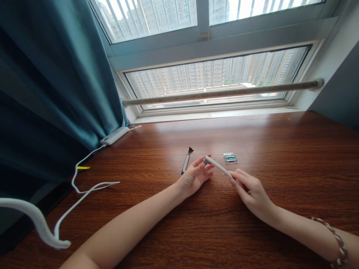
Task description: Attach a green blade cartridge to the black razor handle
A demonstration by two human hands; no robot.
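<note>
My right hand (249, 190) is closed round the lower end of a white toothbrush (220, 167), pinching it between thumb and fingers. The brush slants up to the left, and its head lies against a small dark razor cartridge (206, 161) at the fingertips of my left hand (195, 176). The brush head partly hides that piece. Just beyond my left hand, a grey and black razor handle (186, 163) lies on the table, its forked black end bare. A clear pack of razor cartridges (230, 158) with green strips rests to the right.
Everything lies on a brown wooden table (280, 157). A white power bank (115, 135) with a white cable (74, 173) sits by the blue curtain (81, 67). A thicker white curved arm (33, 216) juts in at lower left. A rail (224, 92) crosses the window behind.
</note>
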